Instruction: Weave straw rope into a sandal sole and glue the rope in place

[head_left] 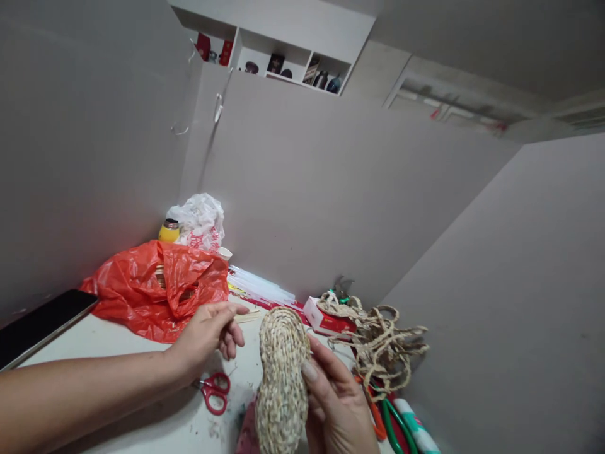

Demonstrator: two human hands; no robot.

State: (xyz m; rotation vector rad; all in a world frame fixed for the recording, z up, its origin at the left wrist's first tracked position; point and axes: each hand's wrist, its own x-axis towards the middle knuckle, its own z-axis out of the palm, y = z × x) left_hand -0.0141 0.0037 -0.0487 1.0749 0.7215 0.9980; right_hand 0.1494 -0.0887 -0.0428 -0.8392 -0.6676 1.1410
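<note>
A: Entry one, the hands?
B: Right hand [338, 400]: thumb and fingers clamped on the edge of one woven piece [282, 378], sole-shaped, pale fibre, just left of that hand. Left hand [208, 331]: fingers loosely curled, apart from the piece.
A: Nearest the left hand?
B: Red-handled scissors [212, 389], below it on the bench [174, 416], a pale surface with dark marks. Red plastic bag [132, 290], just beyond; phone [47, 325], black-faced, farther left.
A: Near the right hand?
B: Braided cord [373, 347], loosely heaped, beyond and to its right; red-and-white box [328, 323], beside the cord.
A: The room?
B: Grey wall [293, 170], plain, beyond both hands; white shelf [237, 47], divided into compartments, small articles inside, high above them.
</note>
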